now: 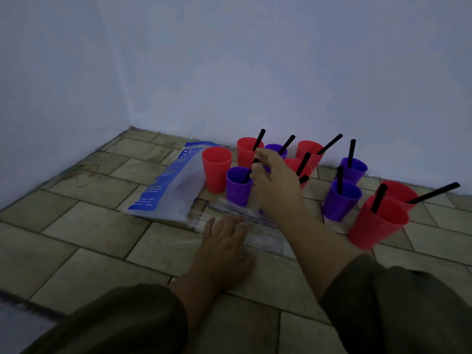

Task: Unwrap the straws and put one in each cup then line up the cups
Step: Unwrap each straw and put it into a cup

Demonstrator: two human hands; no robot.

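Tiled floor (102, 238) by the wall, most cups have straws. Right hand (275, 182) pinches a black straw (248, 174) into the near purple cup (238, 190); left hand (224, 246) lies flat on the wrappers (260, 226) (far-left red cup (217, 172) has none, and nothing's lined up yet).

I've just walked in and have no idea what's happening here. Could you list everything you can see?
Red cups: six, red, on the floor by the wall; the leftmost has no straw.
Purple cups: at least four, purple, among the red ones.
Straws: about ten, black, nearly all standing in cups.
Bag: one, blue and white, flat, left of the cups.
Wrappers: a loose heap, clear, in front of the cups.
Floor: beige tiles.
Wall: pale, behind the cups.
Left hand: one, resting flat on the wrappers.
Right hand: one, pinching a straw over a purple cup.
Sleeves: two, dark olive, nearest the camera.
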